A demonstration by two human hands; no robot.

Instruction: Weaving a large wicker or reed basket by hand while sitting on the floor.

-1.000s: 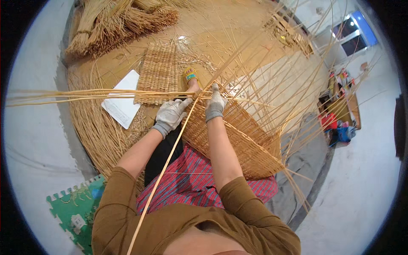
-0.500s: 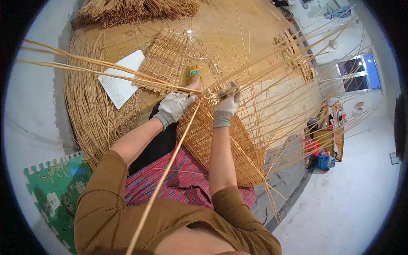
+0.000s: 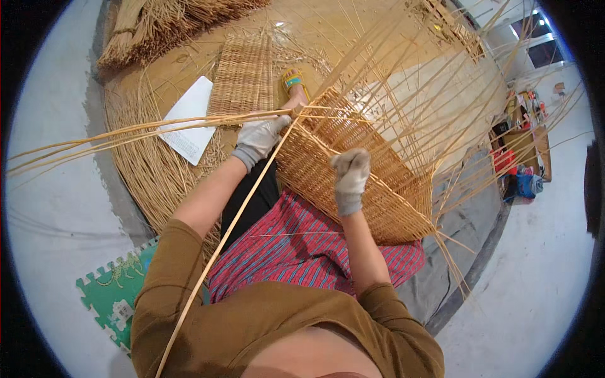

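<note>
A woven basket (image 3: 315, 167) of tan rods lies at the middle of the scene, slanting from far left to near right, its near right end over a red striped cloth (image 3: 296, 252) on the person's lap. Long stakes (image 3: 435, 94) fan from it toward the far right.

The gloved left hand (image 3: 259, 138) is at the basket's far left corner, its fingers closed on that corner, where several rods (image 3: 126, 132) run out to the left. A long pale rod (image 3: 220, 246) slopes from the same corner toward the near left, across the person's brown sleeve. The gloved right hand (image 3: 350, 179) is raised over the basket's near side, fingers curled together; whether a strand is between them, I cannot tell.

Just beyond the left hand, a flat woven panel (image 3: 242, 72) lies on the floor beside a white sheet (image 3: 192, 120), with a foot in a yellow slipper (image 3: 292, 82) on the panel's right. Loose rods (image 3: 145, 170) spread along the left, thick bundles (image 3: 170, 31) at the far left. A green foam mat (image 3: 107, 302) is near left; grey fabric (image 3: 460, 246) lies right of the basket.
</note>
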